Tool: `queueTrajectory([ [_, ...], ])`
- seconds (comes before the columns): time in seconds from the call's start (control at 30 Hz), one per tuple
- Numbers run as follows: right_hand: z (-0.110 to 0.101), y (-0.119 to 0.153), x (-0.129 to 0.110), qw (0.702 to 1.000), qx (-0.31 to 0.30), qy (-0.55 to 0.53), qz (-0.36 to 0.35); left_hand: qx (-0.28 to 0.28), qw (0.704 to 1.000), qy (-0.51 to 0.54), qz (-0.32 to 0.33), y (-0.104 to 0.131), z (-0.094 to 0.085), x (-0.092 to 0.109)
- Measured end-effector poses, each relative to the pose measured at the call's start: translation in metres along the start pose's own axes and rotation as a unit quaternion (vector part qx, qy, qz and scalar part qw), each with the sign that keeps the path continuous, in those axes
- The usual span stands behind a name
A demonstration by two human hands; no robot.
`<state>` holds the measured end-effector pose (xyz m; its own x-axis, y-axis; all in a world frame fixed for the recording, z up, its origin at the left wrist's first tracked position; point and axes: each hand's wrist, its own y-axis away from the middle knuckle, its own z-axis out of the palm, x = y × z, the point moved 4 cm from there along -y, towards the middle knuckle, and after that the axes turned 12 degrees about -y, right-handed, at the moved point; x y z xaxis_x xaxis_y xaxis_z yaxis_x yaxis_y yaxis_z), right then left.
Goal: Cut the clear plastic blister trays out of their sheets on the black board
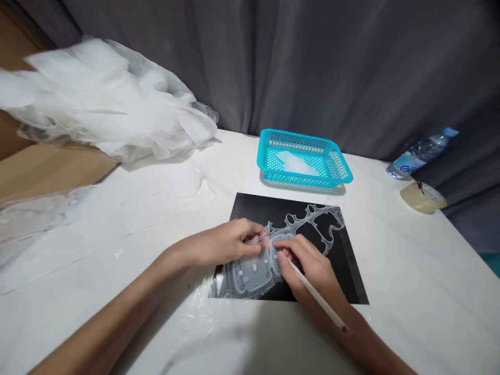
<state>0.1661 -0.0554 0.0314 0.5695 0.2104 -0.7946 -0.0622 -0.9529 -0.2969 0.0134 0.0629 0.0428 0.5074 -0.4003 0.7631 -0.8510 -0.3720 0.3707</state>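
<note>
A translucent moulded plastic sheet [253,273] with rounded panels, small holes and a thin cut-out frame lies over a black rectangular mat [349,286]. My left hand [232,240] is closed, its thumb and fingers pinching the sheet's upper edge. My right hand [312,263] rests on the sheet just to the right, fingers bent and closed around a slim white pen-like stick [322,302]. The stick slants back over the wrist with a dark spot at its rear end. Its working tip is hidden under the fingers.
Behind the mat stands a turquoise perforated basket [304,180] with white translucent pieces inside. A water bottle [422,153] and a tape roll [422,197] are at right. White plastic bags [117,99] bulge over a cardboard box [50,169] at left. A grey curtain [312,67] hangs behind.
</note>
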Motion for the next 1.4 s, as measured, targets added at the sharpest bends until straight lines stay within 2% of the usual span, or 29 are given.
queueTrajectory([
  [0.07,-0.009,0.000,0.003,0.995,-0.009,-0.064,0.070,-0.006,0.999,0.033,0.000,0.000,0.001,-0.001],
  [0.13,-0.016,0.002,0.004,0.991,-0.016,-0.092,0.100,-0.017,0.998,0.065,-0.003,0.000,0.003,0.000],
  [0.2,-0.021,0.003,0.002,0.994,-0.012,-0.082,0.077,-0.026,0.995,0.094,-0.005,0.001,0.004,0.002],
  [0.27,-0.021,0.004,-0.002,0.999,0.001,-0.039,0.021,-0.030,0.992,0.119,-0.002,0.001,0.005,0.006],
  [0.4,-0.012,0.007,-0.007,0.995,0.020,0.065,-0.072,-0.011,0.988,0.150,0.018,-0.001,0.006,0.013],
  [0.47,-0.008,0.009,-0.006,0.992,0.034,0.093,-0.082,0.003,0.989,0.147,0.021,-0.003,0.006,0.013],
  [0.6,-0.004,0.008,-0.002,0.991,0.046,0.080,-0.095,0.013,0.992,0.124,0.021,-0.006,0.008,0.012],
  [0.73,-0.007,0.005,-0.005,0.982,0.058,0.115,-0.140,0.029,0.993,0.104,0.053,-0.006,0.008,0.016],
  [0.93,-0.012,0.003,-0.011,0.962,0.077,0.177,-0.192,0.042,0.994,0.073,0.068,-0.006,0.008,0.017],
  [1.1,-0.014,0.003,-0.013,0.953,0.092,0.207,-0.202,0.049,0.994,0.060,0.072,-0.006,0.008,0.017],
  [1.4,-0.018,0.002,-0.013,0.958,0.082,0.193,-0.197,0.040,0.995,0.051,0.070,-0.009,0.006,0.015],
])
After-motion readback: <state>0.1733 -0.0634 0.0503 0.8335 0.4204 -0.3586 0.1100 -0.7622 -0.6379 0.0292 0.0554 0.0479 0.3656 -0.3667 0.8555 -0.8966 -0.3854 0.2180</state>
